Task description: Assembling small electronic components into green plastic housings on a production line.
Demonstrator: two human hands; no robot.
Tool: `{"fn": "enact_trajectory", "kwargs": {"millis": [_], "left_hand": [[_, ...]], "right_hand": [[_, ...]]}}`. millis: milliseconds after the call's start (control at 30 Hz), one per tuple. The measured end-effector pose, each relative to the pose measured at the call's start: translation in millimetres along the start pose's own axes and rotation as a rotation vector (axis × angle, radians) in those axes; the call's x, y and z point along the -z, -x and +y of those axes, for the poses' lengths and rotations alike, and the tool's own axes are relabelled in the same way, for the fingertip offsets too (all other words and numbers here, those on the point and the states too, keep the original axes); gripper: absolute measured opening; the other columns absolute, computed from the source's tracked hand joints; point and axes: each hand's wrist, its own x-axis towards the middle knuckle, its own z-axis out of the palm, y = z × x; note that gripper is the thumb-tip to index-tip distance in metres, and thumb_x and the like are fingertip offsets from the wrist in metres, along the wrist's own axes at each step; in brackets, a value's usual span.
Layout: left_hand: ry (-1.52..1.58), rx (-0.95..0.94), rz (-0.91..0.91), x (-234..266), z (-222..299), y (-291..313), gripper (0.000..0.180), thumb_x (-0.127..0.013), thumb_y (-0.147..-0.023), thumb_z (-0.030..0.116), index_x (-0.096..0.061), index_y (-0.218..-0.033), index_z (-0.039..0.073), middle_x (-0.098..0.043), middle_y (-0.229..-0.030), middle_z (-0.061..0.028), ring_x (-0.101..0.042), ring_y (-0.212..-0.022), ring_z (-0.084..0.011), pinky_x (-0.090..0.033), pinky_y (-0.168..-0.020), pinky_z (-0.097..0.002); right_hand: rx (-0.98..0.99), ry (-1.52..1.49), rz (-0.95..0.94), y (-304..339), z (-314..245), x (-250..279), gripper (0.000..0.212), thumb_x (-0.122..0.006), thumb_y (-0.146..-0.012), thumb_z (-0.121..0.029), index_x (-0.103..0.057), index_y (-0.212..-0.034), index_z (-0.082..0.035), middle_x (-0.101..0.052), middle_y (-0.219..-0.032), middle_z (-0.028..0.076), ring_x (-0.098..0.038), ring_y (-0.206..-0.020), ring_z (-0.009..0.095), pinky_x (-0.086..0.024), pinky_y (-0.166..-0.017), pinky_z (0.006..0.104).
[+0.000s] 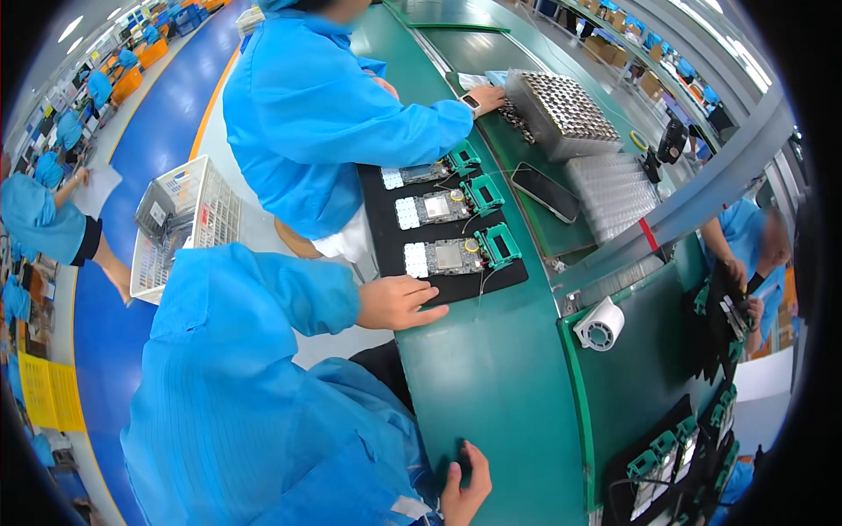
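My left hand (403, 303) rests at the near corner of a black mat (495, 280), fingers stretched out and holding nothing. On the mat lie three green-framed circuit boards in a row. The nearest circuit board (449, 255) has a silver square chip, a white dotted block at its left end and a green plastic frame (498, 245) at its right. Behind it are a middle board (436, 208) and a far board (421, 175), the last partly covered by a co-worker's sleeve. At the bench's front edge, my right hand (467, 486) is open, thumb and fingers apart, with nothing visible in it.
A co-worker's hand (485, 99) touches small metal parts beside a tray stack (566, 110). A black phone (545, 192) and clear trays (614, 197) lie nearby. A grey metal post (693, 188) and white cylinder (600, 324) stand right. A white crate (215, 206) sits left.
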Motion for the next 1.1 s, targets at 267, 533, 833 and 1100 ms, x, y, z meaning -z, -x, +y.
{"fn": "enact_trajectory", "kwargs": {"millis": [267,533,833,1100], "left_hand": [[0.417,-0.114,0.289,-21,9,-23,0.029,-0.064,-0.082,0.010,-0.062,-0.110,0.001,-0.065,-0.114,-0.0215,-0.067,-0.089,-0.0344,-0.056,-0.069,-0.0401],[0.950,-0.274,0.370,-6,152,-85,0.019,-0.063,-0.085,0.010,-0.064,-0.102,0.001,-0.064,-0.101,-0.0172,-0.066,-0.083,-0.0289,-0.051,-0.060,-0.0323],[0.839,0.420,0.110,-57,69,-112,0.028,-0.067,-0.079,0.003,-0.063,-0.107,-0.002,-0.062,-0.106,-0.0172,-0.061,-0.094,-0.0377,-0.050,-0.080,-0.0462],[0.953,0.737,-0.039,-45,97,-130,0.063,-0.078,-0.074,0.015,-0.050,-0.127,-0.005,-0.057,-0.112,-0.0255,-0.055,-0.104,-0.0424,-0.046,-0.093,-0.0468]], "right_hand": [[-0.276,-0.872,0.026,-60,31,-24,0.058,-0.060,-0.098,-0.016,-0.033,-0.144,0.005,-0.051,-0.136,0.025,-0.063,-0.110,0.029,-0.053,-0.093,0.0385],[-0.620,-0.742,0.389,-85,40,-30,0.083,-0.069,-0.084,0.006,-0.022,-0.152,0.002,-0.052,-0.131,0.016,-0.042,-0.072,0.004,-0.047,-0.090,0.0226],[-0.799,-0.497,0.644,10,106,42,0.076,-0.059,-0.091,0.004,-0.019,-0.155,-0.006,-0.049,-0.142,0.018,-0.056,-0.121,0.027,-0.046,-0.101,0.0354],[0.053,0.320,0.153,-133,-10,77,0.062,-0.069,-0.080,-0.003,-0.048,-0.139,-0.005,-0.041,-0.144,0.023,-0.043,-0.131,0.043,-0.037,-0.110,0.0451]]}}
